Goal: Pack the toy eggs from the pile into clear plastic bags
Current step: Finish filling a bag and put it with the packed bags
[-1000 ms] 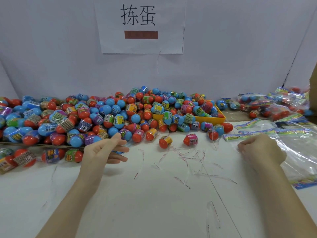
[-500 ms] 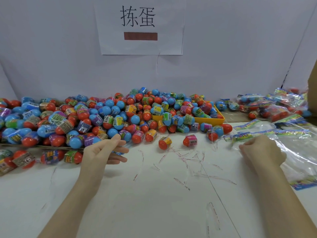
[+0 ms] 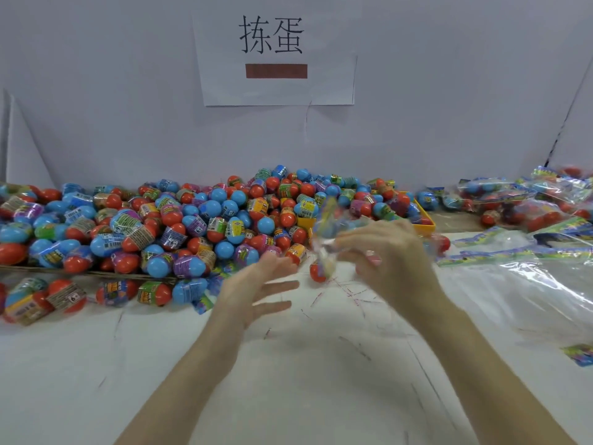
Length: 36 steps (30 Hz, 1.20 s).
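Lifting a clear bag (image 3: 327, 242), right hand (image 3: 390, 252) has left the table.

Your right hand (image 3: 390, 252) is motion-blurred; its fingertips and the grip on the clear plastic bag (image 3: 333, 232) cannot be resolved. The bag itself is smeared, so you cannot tell its outline or whether it holds anything. Your left hand (image 3: 256, 287) is also blurred at the fingertips. The pile of toy eggs (image 3: 179, 226) is cut off by the left edge, and the label print is too small to read. The yellow tray (image 3: 425, 220) is mostly buried under eggs. The filled bags (image 3: 526, 200) at far right are blurred and cropped by the right edge; you cannot count them. Both forearms leave the bottom edge.
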Available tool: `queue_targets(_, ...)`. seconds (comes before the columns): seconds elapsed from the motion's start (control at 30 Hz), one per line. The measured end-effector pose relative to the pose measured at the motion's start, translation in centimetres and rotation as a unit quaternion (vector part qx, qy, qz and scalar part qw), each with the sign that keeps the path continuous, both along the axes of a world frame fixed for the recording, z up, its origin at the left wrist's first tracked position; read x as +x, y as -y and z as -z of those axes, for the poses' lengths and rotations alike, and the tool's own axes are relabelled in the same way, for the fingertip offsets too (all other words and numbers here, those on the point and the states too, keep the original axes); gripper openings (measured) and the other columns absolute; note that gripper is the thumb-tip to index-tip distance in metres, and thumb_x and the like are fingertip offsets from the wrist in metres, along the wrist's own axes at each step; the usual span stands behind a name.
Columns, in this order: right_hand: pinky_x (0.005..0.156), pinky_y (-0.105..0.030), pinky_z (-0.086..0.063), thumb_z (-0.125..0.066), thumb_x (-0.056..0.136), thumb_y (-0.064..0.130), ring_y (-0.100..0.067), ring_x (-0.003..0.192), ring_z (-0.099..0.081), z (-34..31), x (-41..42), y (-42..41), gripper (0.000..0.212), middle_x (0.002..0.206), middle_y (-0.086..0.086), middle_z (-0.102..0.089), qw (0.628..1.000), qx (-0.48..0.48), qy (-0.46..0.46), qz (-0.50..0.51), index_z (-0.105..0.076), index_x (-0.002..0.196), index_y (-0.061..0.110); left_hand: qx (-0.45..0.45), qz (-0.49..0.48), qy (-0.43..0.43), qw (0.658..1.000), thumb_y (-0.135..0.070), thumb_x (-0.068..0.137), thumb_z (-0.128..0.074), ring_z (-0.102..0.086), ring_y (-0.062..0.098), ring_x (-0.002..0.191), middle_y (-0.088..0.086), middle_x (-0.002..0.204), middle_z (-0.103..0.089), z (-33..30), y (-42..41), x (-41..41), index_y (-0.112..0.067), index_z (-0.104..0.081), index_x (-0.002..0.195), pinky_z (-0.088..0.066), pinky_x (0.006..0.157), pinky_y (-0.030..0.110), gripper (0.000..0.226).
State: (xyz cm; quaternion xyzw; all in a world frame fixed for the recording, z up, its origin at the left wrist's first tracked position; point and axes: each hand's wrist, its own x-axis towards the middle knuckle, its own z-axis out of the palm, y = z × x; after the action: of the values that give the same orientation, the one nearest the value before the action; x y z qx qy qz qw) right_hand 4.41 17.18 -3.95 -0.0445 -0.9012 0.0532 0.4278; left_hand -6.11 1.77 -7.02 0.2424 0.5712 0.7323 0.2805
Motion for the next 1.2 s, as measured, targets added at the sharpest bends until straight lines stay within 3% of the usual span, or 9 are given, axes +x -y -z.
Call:
queue_targets(0.17,0.06,-0.028,-0.052,-0.079,0.057,-0.007,-0.02,0.067,-0.066,2.1,-1.8,3.1,0.022,0.074,-0.001,-0.072,0.986,0.094,0.089,-0.109,-0.074,0.072,0.008,-0.028,0.02,0.05,0.998,-0.051,0.056,-0.067,-0.071,0.011,0.074,-0.003,0.073,-0.073,0.9,-0.6,0.7,-0.025,-0.077,0.073,-0.056,0.063,0.025,0.033)
queue_targets(0.37,0.065,-0.026,-0.055,-0.076,0.064,-0.005,-0.017,0.064,-0.066,1.8,-1.4,3.3,0.026,0.075,-0.003,-0.072,0.982,-0.028,0.131,-0.136,-0.075,0.086,0.009,-0.014,-0.117,0.022,0.993,-0.025,0.093,-0.051,-0.069,0.005,0.071,-0.005,0.07,-0.073,0.9,-0.1,-0.1,-0.016,-0.069,0.079,-0.052,0.067,0.018,0.024)
queue_targets(0.5,0.079,-0.017,-0.048,-0.057,0.089,0.026,0.001,0.069,-0.052,0.0,-0.3,0.6,0.023,0.092,0.006,-0.071,0.972,-0.088,0.218,0.021,-0.069,0.108,0.021,0.042,-0.196,0.034,0.979,-0.025,0.095,-0.046,-0.07,0.01,0.078,-0.004,0.08,-0.074,0.3,0.6,-1.2,-0.016,-0.067,0.091,-0.054,0.074,0.025,0.023)
queue_targets(0.6,0.078,-0.024,-0.039,-0.025,0.087,0.053,-0.007,0.073,-0.054,-0.1,0.4,-0.5,0.054,0.088,0.007,-0.065,0.955,-0.035,0.184,0.229,-0.066,0.106,0.023,0.064,-0.204,0.028,0.977,-0.026,0.095,-0.046,-0.071,0.009,0.074,-0.006,0.08,-0.074,0.3,0.7,-1.4,-0.018,-0.067,0.091,-0.057,0.07,0.025,0.023)
queue_targets(0.7,0.097,-0.036,-0.04,-0.052,0.09,0.035,-0.018,0.113,-0.054,0.1,-0.1,-0.6,0.044,0.129,-0.001,-0.057,0.96,-0.153,0.115,0.206,-0.05,0.131,0.019,0.088,-0.174,0.025,0.981,-0.025,0.094,-0.045,-0.071,0.009,0.075,-0.007,0.081,-0.074,0.2,0.5,-1.1,-0.02,-0.065,0.09,-0.057,0.069,0.024,0.022)
queue_targets(0.83,0.065,-0.025,-0.045,-0.067,0.082,0.033,-0.012,0.071,-0.054,0.4,0.2,-1.0,0.036,0.092,-0.003,-0.071,0.947,-0.175,0.114,0.244,-0.066,0.112,0.013,0.104,-0.159,0.002,0.982,-0.021,0.094,-0.045,-0.071,0.008,0.074,-0.008,0.08,-0.074,0.3,0.4,-0.9,-0.02,-0.065,0.09,-0.055,0.058,0.018,0.021)
queue_targets(0.97,0.074,-0.03,-0.05,-0.06,0.087,0.025,-0.019,0.082,-0.067,0.2,-0.4,1.4,0.024,0.095,-0.006,-0.072,0.989,0.018,-0.116,0.091,-0.071,0.1,0.008,0.098,-0.159,-0.045,0.981,-0.022,0.092,-0.046,-0.07,0.005,0.076,-0.011,0.077,-0.074,0.4,0.2,-0.5,-0.022,-0.066,0.088,-0.052,0.057,0.015,0.02)
queue_targets(1.1,0.106,-0.042,-0.031,-0.046,0.084,0.018,-0.018,0.125,-0.047,1.4,-1.9,4.2,0.041,0.131,0.0,-0.054,0.984,0.172,0.037,-0.02,-0.058,0.124,0.016,0.091,-0.158,-0.1,0.978,-0.02,0.09,-0.049,-0.069,0.0,0.073,-0.015,0.071,-0.072,0.5,0.2,-0.1,-0.025,-0.066,0.084,-0.051,0.056,0.011,0.019)
queue_targets(1.2,0.073,-0.029,-0.052,-0.047,0.089,0.033,-0.01,0.075,-0.069,1.8,-1.5,4.6,0.032,0.084,0.005,-0.074,0.989,0.107,0.073,-0.066,-0.075,0.087,0.019,0.077,-0.147,-0.102,0.981,-0.02,0.09,-0.051,-0.068,0.002,0.068,-0.01,0.068,-0.072,0.8,0.2,-0.1,-0.023,-0.069,0.087,-0.049,0.055,0.01,0.019)
